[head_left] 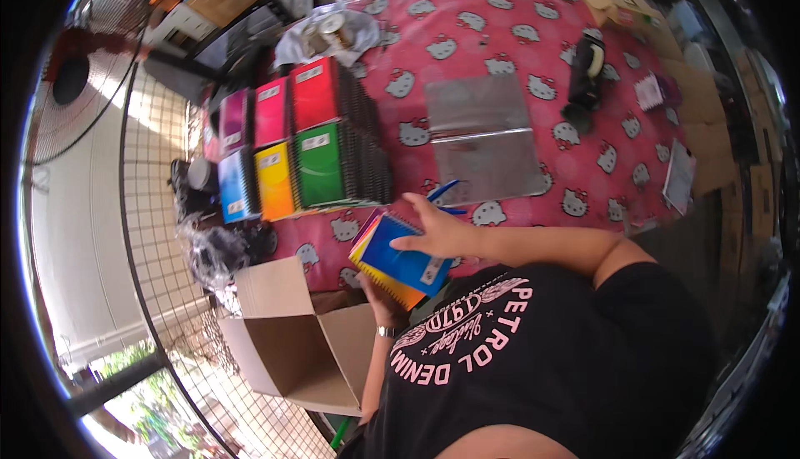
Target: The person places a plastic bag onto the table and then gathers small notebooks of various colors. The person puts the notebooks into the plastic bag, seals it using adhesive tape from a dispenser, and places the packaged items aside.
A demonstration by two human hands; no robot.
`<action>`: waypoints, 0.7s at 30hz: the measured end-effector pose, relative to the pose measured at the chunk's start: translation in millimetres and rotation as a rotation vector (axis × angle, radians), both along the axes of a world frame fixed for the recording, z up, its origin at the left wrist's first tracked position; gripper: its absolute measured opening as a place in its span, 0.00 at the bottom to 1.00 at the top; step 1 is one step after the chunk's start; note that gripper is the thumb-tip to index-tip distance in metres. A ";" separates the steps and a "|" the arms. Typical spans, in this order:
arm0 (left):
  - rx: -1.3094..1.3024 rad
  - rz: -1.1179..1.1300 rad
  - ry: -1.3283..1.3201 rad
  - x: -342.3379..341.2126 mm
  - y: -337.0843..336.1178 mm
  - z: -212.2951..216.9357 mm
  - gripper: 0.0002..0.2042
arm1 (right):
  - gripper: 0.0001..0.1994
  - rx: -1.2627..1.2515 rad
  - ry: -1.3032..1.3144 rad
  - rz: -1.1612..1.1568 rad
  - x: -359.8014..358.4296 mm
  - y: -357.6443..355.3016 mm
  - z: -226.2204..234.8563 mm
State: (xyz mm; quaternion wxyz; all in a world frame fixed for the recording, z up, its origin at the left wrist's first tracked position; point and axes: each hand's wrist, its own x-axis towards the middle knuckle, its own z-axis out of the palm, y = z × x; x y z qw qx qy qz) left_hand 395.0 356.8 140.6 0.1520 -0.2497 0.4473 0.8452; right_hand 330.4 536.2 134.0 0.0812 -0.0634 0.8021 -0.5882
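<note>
Close to my body I hold a small stack of spiral notebooks (406, 257), blue on top with yellow and purple ones showing beneath. My left hand (382, 299) grips the stack from its lower left edge, partly hidden by it. My right hand (433, 230) lies over the upper right side of the stack, thumb on the blue cover. Just beyond that hand a blue-handled tool (444, 192), perhaps scissors, lies on the table. Tall piles of spiral notebooks (320, 159) in green, red, pink, purple, yellow and blue stand to the left.
Clear plastic sleeves (483, 138) lie flat mid-table on the pink patterned cloth (575, 201). A cardboard box (312, 359), its flaps up, sits at the lower left. A black cylindrical object (585, 84) lies far right. Tape rolls (333, 27) rest on white plastic at the back.
</note>
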 end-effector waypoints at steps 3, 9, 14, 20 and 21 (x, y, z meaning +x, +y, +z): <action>0.075 -0.233 0.033 -35.1 66.8 -44.0 0.30 | 0.41 -0.107 -0.337 -0.043 24.6 68.5 -29.0; -0.260 -0.749 0.504 -82.9 175.1 -101.3 0.38 | 0.46 0.118 0.268 -0.235 33.5 179.5 -107.0; -0.506 -0.896 0.785 -94.4 191.9 -155.5 0.43 | 0.45 0.137 0.229 -0.272 46.1 205.7 -155.2; -0.473 -0.841 0.776 -92.9 205.4 -170.2 0.47 | 0.45 0.140 0.268 -0.351 39.7 197.2 -169.9; -0.476 -0.852 0.797 -94.3 205.0 -171.4 0.47 | 0.49 0.152 0.284 -0.328 39.9 200.5 -171.1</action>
